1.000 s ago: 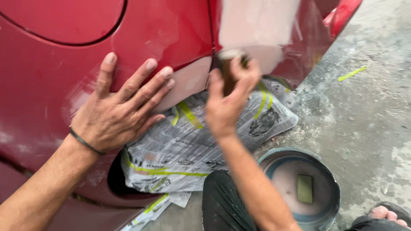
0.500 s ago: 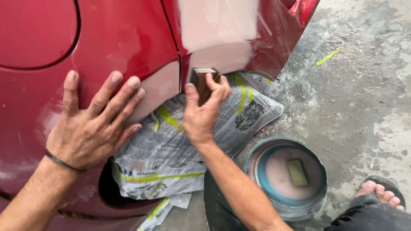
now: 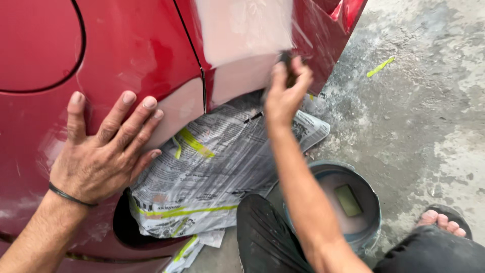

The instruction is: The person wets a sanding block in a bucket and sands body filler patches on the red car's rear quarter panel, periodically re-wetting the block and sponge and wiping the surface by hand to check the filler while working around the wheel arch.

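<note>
Right hand [image 3: 284,96] higher — dark sanding block [image 3: 289,71]

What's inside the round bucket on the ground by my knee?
The bucket holds cloudy pinkish water with a small greenish rectangular piece in it. Its near left side is hidden behind the right forearm; the bottom cannot be seen.

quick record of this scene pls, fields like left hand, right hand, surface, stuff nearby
left hand: left hand flat, fingers spread, on the red car panel
right hand: right hand presses a dark sanding block to the pale sanded patch
masking: newspaper with yellow-green tape over the wheel opening
floor: concrete; bucket of cloudy water with a small pad in it
foot: sandalled toes at lower right
</note>
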